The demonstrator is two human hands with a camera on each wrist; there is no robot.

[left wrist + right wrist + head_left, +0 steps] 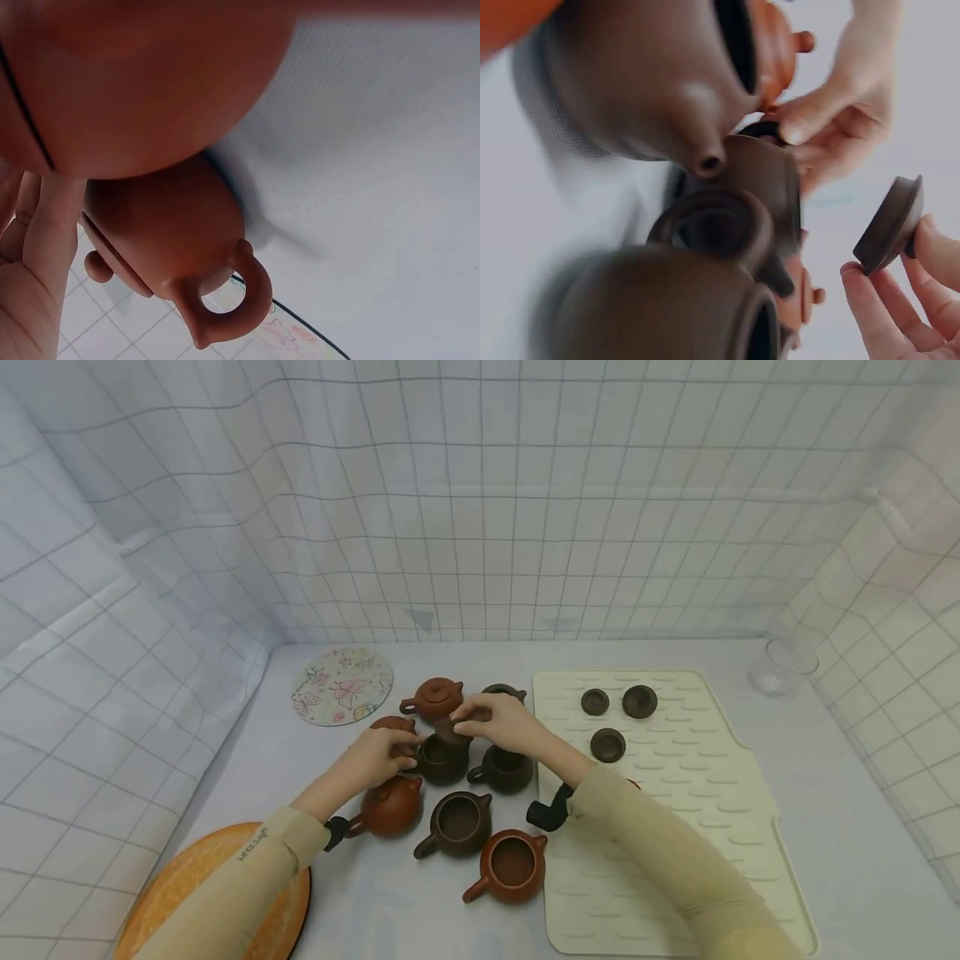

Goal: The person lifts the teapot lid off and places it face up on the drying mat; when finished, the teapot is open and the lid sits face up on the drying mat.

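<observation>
My right hand (501, 724) pinches a small dark brown teapot lid (892, 225) by its knob, tilted, above and apart from an open dark brown teapot (444, 776). Thumb and fingers of my left hand (372, 760) pinch this pot's handle (761, 129). A second dark lidless teapot (507, 779) stands just right of it, below my right hand. Close by the left hand are two lidded reddish teapots, one in front (392, 807) and one behind (393, 722), partly hidden. In the left wrist view, a reddish lidded teapot (169, 225) shows beside the fingers.
Nearer me stand a lidless dark teapot (468, 835) and a lidless reddish teapot (513, 864). Behind are a lidded reddish pot (438, 696) and a partly hidden dark pot (504, 691). Three dark lids lie on the cream mat (690, 760). A glass (780, 668) stands far right.
</observation>
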